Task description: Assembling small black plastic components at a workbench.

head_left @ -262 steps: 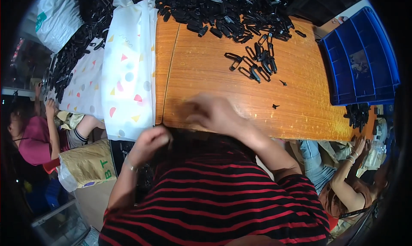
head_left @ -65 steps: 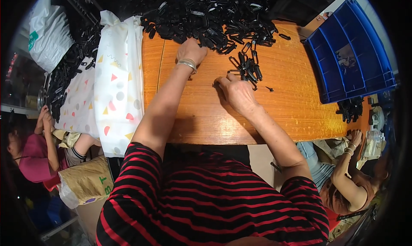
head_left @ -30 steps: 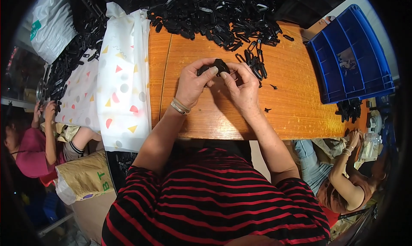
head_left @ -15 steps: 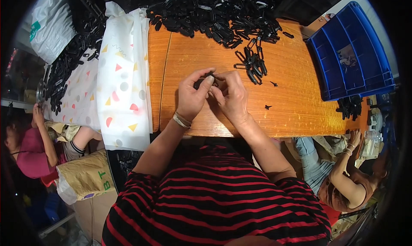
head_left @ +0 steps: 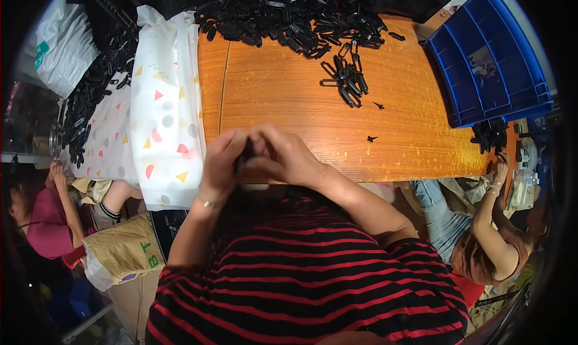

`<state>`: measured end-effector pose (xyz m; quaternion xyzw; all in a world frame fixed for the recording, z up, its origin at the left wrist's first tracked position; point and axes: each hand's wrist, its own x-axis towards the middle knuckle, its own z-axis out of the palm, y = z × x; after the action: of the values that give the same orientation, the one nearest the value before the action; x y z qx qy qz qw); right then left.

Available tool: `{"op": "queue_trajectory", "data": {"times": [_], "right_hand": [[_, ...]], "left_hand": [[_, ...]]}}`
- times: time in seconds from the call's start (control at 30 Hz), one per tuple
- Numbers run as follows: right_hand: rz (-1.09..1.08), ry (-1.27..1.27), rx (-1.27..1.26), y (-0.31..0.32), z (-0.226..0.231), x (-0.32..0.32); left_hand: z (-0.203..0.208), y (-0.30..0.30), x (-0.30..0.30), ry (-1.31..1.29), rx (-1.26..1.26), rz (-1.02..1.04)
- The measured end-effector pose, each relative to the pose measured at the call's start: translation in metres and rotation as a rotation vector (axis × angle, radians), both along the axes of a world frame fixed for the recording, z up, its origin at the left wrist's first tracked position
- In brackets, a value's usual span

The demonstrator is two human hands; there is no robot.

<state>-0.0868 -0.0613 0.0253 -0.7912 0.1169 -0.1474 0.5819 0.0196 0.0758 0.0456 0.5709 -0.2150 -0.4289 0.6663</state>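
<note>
Close to the table's near edge, my two hands are together and smeared by motion. A small black plastic piece [head_left: 245,153] shows between them, its shape mostly hidden by fingers. My left hand [head_left: 223,159] is closed around it. From the other side, the bent fingers of my right hand [head_left: 286,157] close on the same piece. Beyond them, a small cluster of oblong black plastic frames [head_left: 347,80] lies on the wooden table [head_left: 277,98]. Two tiny black parts, one farther [head_left: 379,105] and one nearer [head_left: 372,139], lie right of my hands.
A large heap of black plastic pieces [head_left: 289,20] covers the table's far side. Patterned white sheeting [head_left: 165,110] lies at the left, a blue crate [head_left: 490,62] at the right. A person [head_left: 51,218] sits on the left, another [head_left: 490,242] on the right. A brown sack [head_left: 123,245] stands lower left.
Both hands have moved toward me and to the left, down to the table's near edge, with the black piece between them. The whole view has shifted slightly.
</note>
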Motion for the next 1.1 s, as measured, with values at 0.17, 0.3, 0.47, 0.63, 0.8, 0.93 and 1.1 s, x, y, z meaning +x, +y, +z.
{"op": "queue_trajectory", "data": {"times": [0.17, 0.3, 0.47, 0.63, 0.8, 0.93, 1.1], "right_hand": [[-0.018, -0.116, -0.658, -0.065, 0.001, -0.01], [-0.305, 0.14, -0.91, -0.122, -0.001, -0.022], [-0.322, 0.265, -1.075, -0.148, -0.012, -0.013], [-0.254, 0.293, -1.065, -0.153, -0.015, -0.008], [-0.264, 0.107, -1.004, -0.129, -0.013, 0.001], [-0.308, -0.026, -0.907, -0.114, -0.023, 0.006], [-0.321, 0.007, -0.869, -0.111, -0.028, 0.01]], "left_hand": [[-0.003, 0.135, 0.005, -0.193, 0.66, -0.227], [-0.042, 0.224, -0.002, -0.711, 1.019, -0.257], [-0.017, 0.202, 0.009, -0.948, 0.858, -0.586], [0.049, 0.076, 0.064, -0.121, 0.22, -0.772], [0.0, -0.072, 0.152, -0.605, 0.294, 0.129], [-0.057, -0.157, 0.237, -1.281, 0.237, 0.531], [-0.076, -0.199, 0.293, -1.262, 0.456, 0.59]]}}
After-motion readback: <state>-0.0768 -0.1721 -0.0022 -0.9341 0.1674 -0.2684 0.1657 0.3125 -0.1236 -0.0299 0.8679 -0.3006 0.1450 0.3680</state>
